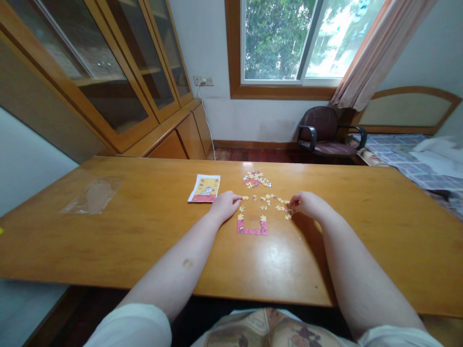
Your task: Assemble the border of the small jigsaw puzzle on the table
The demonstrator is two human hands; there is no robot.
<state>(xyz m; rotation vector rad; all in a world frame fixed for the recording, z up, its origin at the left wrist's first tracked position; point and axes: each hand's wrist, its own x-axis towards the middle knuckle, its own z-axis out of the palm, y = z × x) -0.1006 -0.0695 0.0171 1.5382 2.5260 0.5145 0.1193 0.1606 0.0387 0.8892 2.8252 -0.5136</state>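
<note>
Pink joined puzzle pieces form a U shape on the table, with yellow pieces at the tops of both sides. My left hand rests left of the loose yellow pieces, its fingertips at a yellow piece. On the right, my right hand has its fingers bent together at the edge of a scatter of yellow pieces; whatever they hold is too small to tell. Farther back lies a pile of mixed pink, white and yellow pieces. A picture card with a white animal on yellow and pink lies beyond my left hand.
A clear plastic bag lies on the left of the wooden table. Beyond the table are a glass-door cabinet, a window, a dark armchair and a bed at the right.
</note>
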